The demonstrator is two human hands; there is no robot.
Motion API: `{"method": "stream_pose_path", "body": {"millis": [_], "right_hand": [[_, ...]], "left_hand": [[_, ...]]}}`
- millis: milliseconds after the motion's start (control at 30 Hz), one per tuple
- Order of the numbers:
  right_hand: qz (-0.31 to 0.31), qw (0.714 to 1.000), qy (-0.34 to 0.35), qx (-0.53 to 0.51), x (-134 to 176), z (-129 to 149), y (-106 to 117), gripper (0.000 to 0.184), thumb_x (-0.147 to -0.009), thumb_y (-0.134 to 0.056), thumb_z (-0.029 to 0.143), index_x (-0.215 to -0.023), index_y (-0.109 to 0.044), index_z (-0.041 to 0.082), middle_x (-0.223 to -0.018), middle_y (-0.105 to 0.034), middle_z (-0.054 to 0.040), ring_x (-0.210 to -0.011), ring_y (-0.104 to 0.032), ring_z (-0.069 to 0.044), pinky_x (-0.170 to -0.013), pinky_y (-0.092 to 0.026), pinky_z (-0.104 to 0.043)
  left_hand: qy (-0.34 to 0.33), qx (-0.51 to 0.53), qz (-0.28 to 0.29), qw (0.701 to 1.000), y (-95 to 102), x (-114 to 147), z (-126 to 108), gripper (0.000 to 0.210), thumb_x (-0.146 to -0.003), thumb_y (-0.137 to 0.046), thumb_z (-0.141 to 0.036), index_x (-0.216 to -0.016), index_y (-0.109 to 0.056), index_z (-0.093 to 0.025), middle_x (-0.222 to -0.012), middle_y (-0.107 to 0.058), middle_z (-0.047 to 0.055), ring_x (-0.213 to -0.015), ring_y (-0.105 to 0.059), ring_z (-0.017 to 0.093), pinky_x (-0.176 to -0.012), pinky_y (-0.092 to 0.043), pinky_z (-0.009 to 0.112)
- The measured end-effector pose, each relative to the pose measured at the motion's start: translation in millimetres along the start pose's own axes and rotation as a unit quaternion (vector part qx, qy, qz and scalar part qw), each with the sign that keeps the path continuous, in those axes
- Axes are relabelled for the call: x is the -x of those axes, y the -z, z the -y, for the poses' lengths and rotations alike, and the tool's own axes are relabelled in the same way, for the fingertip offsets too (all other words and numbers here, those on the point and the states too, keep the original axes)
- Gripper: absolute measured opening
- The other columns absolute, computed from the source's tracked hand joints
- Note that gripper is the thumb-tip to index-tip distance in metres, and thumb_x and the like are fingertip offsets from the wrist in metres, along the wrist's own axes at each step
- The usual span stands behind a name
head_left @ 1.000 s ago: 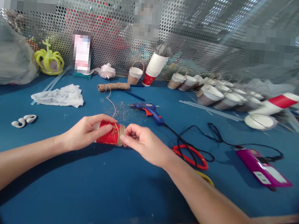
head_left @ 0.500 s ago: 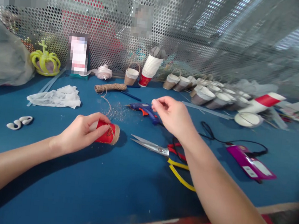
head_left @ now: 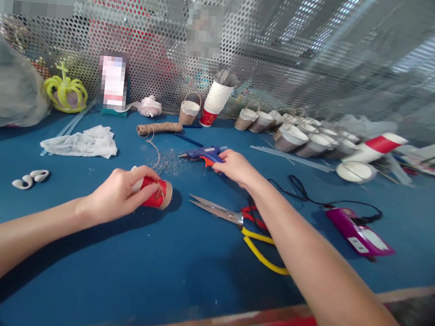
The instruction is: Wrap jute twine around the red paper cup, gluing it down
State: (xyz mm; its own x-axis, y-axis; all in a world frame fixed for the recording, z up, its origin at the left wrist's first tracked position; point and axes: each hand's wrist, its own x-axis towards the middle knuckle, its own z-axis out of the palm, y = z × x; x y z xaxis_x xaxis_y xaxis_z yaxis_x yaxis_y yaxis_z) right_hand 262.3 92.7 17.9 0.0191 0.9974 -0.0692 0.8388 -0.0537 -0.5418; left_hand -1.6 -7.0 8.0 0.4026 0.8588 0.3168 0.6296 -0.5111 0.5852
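Observation:
Lying on its side, a red paper cup [head_left: 151,197] has twine wound around one end. My left hand [head_left: 122,195] is wrapped over it, the thumb pressing a strand of twine against its side. That strand runs up to a roll of twine [head_left: 159,128]. My right hand [head_left: 234,167] has its fingers closed around the handle of a blue glue gun [head_left: 203,154] with an orange trigger, its nozzle pointing left. Large scissors [head_left: 231,216] with red and yellow handles lie below my right forearm, blades pointing left.
Several small twine-handled buckets [head_left: 291,137] crowd the back right. A stack of paper cups [head_left: 216,99] stands near the mesh wall. A purple power strip [head_left: 357,233] lies at right with a black cable. White crumpled cloth [head_left: 83,141] and earbuds [head_left: 30,179] are at left.
My right hand has come down onto the glue gun and closed around its handle; the gun has tilted slightly. My left hand keeps its hold on the cup.

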Motion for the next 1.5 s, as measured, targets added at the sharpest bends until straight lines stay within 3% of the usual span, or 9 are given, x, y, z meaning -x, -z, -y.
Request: {"method": "stream_pose_path", "body": {"millis": [133, 233, 467, 633, 800, 1033, 1267, 1500], "right_hand": [[0.008, 0.992, 0.031, -0.12, 26.9, 11.5, 11.8, 0.014, -0.075, -0.055, 0.018, -0.088, -0.057, 0.014, -0.074, -0.063, -0.0037, -0.062, -0.057, -0.011, -0.056, -0.044, -0.021], [0.059, 0.96, 0.066, -0.266, 54.9, 20.9, 18.4, 0.019, -0.074, -0.06, 0.03, -0.084, -0.058, 0.014, -0.061, -0.055, 0.0004, -0.051, -0.049, -0.008, -0.046, -0.04, -0.021], [0.146, 0.956, 0.106, -0.234, 98.2, 27.4, 14.2, 0.023, -0.076, -0.059, 0.035, -0.088, -0.056, 0.016, -0.054, -0.053, 0.003, -0.043, -0.047, -0.009, -0.041, -0.041, -0.022], [0.195, 0.968, 0.102, -0.117, 110.1, 25.4, 19.0, 0.029, -0.078, -0.055, 0.041, -0.06, -0.05, 0.019, -0.043, -0.05, 0.004, -0.039, -0.047, -0.009, -0.044, -0.042, -0.023], [0.18, 0.97, 0.149, -0.068, 114.7, 25.0, 19.6, 0.035, -0.079, -0.053, 0.039, -0.051, -0.046, 0.021, -0.039, -0.048, 0.0052, -0.035, -0.047, -0.009, -0.041, -0.039, -0.022], [0.096, 0.957, 0.274, 0.003, 113.6, 27.3, 17.3, 0.029, -0.078, -0.054, 0.027, -0.05, -0.046, 0.023, -0.043, -0.05, 0.004, -0.046, -0.053, -0.012, -0.048, -0.041, -0.024], [0.061, 0.948, 0.308, 0.044, 116.9, 21.4, 14.8, 0.027, -0.08, -0.054, 0.029, -0.056, -0.047, 0.021, -0.049, -0.051, 0.0048, -0.041, -0.045, -0.009, -0.042, -0.037, -0.022], [0.056, 0.957, 0.28, 0.052, 117.4, 20.5, 13.0, 0.022, -0.08, -0.056, 0.033, -0.063, -0.049, 0.021, -0.053, -0.053, 0.0056, -0.043, -0.045, -0.009, -0.043, -0.038, -0.021]], "left_hand": [[0.017, 0.007, 0.002, 1.0, 0.6, -1.2, -0.3, 0.025, -0.087, -0.045, -0.034, -0.094, -0.06, -0.016, -0.072, -0.068, 0.001, -0.055, -0.056, 0.011, -0.056, -0.044, 0.02], [0.021, 0.006, 0.004, 1.0, 1.1, -1.5, 0.6, 0.025, -0.086, -0.045, -0.034, -0.095, -0.059, -0.015, -0.069, -0.066, 0.0, -0.054, -0.055, 0.01, -0.054, -0.043, 0.019], [0.009, 0.001, 0.015, 1.0, 0.7, -2.2, 3.4, 0.022, -0.087, -0.045, -0.031, -0.096, -0.058, -0.016, -0.063, -0.064, -0.002, -0.05, -0.05, 0.008, -0.051, -0.041, 0.017], [0.01, 0.004, 0.013, 1.0, 0.0, -2.9, 3.7, 0.022, -0.088, -0.045, -0.031, -0.096, -0.058, -0.015, -0.064, -0.065, -0.001, -0.049, -0.051, 0.008, -0.05, -0.041, 0.017], [0.02, 0.009, 0.015, 1.0, 0.1, -3.5, 3.2, 0.025, -0.087, -0.046, -0.034, -0.098, -0.059, -0.015, -0.07, -0.069, 0.0, -0.053, -0.056, 0.01, -0.052, -0.044, 0.018], [0.018, 0.016, 0.01, 1.0, -0.1, -4.0, 3.8, 0.026, -0.087, -0.046, -0.035, -0.098, -0.059, -0.015, -0.074, -0.07, 0.001, -0.056, -0.059, 0.01, -0.054, -0.045, 0.019], [0.018, 0.011, 0.009, 1.0, 0.6, -4.0, 2.2, 0.026, -0.087, -0.046, -0.035, -0.097, -0.06, -0.015, -0.073, -0.07, 0.001, -0.055, -0.06, 0.011, -0.054, -0.045, 0.019], [0.02, 0.01, 0.007, 1.0, -0.1, -4.3, 2.0, 0.026, -0.087, -0.045, -0.035, -0.096, -0.06, -0.015, -0.073, -0.07, 0.001, -0.054, -0.059, 0.011, -0.054, -0.045, 0.02]]}}
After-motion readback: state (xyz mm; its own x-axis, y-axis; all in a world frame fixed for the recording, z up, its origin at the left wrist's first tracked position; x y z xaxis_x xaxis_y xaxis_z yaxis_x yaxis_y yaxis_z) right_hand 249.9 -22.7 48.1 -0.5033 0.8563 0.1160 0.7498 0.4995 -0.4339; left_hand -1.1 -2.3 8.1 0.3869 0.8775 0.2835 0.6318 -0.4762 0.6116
